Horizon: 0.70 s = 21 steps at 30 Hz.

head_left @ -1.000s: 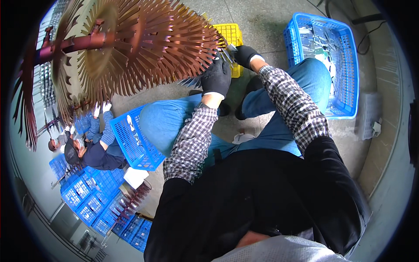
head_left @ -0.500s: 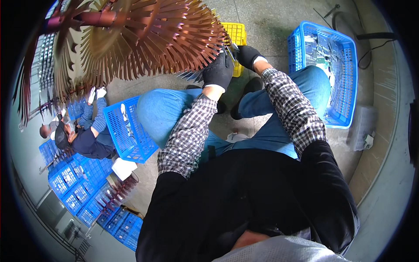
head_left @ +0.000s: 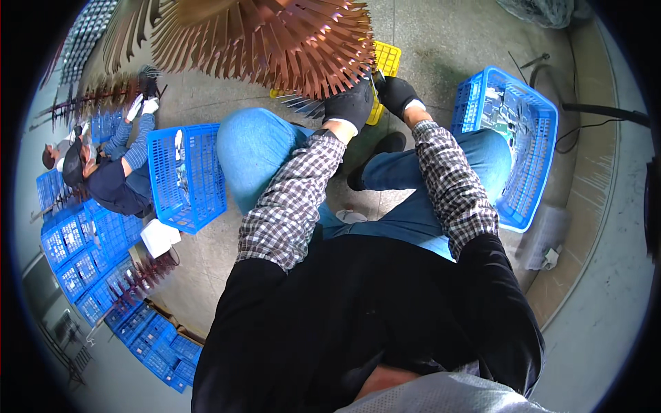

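Note:
Overhead at the top left spreads a rack of copper-coloured metal strips point(head_left: 275, 45), fanned out in rings. Both of my hands wear black gloves and meet at its right-hand lower edge. My left hand point(head_left: 349, 104) is closed beside the strip ends; what its fingertips grip is hidden. Close to it, my right hand point(head_left: 397, 95) pinches a thin silvery metal piece point(head_left: 376, 77), only partly visible between the hands. Below the rack, left of my left hand, several flat silvery strips point(head_left: 303, 104) fan out. A yellow plastic basket point(head_left: 387, 58) stands behind my hands.
By my right knee is a blue basket point(head_left: 546, 151) of flat shiny pieces. Another blue basket point(head_left: 200, 199) stands left of my left knee. Two co-workers sit further left, one in a dark top point(head_left: 113, 186). Stacked blue crates point(head_left: 89, 244) line the left. A black cable point(head_left: 599, 125) lies right.
My view has shifted, so the rack sits higher in the picture and the left-hand baskets further left. My hands stay together at the rack's edge.

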Tool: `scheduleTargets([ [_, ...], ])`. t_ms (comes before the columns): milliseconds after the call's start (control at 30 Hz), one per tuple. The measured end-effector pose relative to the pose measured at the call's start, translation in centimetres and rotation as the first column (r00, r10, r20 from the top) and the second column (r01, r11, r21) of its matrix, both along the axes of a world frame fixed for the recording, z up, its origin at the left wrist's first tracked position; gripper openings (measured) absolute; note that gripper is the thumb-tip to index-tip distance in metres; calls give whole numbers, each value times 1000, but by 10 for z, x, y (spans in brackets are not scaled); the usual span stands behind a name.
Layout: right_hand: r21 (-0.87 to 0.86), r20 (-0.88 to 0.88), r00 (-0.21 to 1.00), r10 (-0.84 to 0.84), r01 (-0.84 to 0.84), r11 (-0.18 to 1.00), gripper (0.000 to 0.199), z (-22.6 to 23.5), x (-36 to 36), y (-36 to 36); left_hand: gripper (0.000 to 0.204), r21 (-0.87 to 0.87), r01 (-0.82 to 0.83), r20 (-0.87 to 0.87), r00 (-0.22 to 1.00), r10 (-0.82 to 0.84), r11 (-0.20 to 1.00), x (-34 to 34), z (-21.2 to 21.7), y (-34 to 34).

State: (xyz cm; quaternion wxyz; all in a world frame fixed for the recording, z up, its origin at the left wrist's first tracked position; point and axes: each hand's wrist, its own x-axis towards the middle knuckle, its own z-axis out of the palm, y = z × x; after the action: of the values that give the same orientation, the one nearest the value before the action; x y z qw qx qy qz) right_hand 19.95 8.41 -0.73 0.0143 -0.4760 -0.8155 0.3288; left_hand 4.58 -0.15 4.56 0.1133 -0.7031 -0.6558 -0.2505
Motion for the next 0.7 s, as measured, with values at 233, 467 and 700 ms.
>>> scheduleTargets([
  [233, 77, -48, 998, 42, -39, 996, 28, -7, 1, 0, 33, -81, -44, -141, 989, 32, 996, 2, -5, 1],
  [467, 140, -49, 995, 84, -77, 987, 32, -9, -2, -1, 36, -120, -56, -190, 981, 33, 991, 4, 6, 1],
  [700, 139, -53, 994, 91, -82, 987, 30, -8, -7, -2, 38, -120, -28, -105, 994, 15, 992, 2, 3, -1],
])
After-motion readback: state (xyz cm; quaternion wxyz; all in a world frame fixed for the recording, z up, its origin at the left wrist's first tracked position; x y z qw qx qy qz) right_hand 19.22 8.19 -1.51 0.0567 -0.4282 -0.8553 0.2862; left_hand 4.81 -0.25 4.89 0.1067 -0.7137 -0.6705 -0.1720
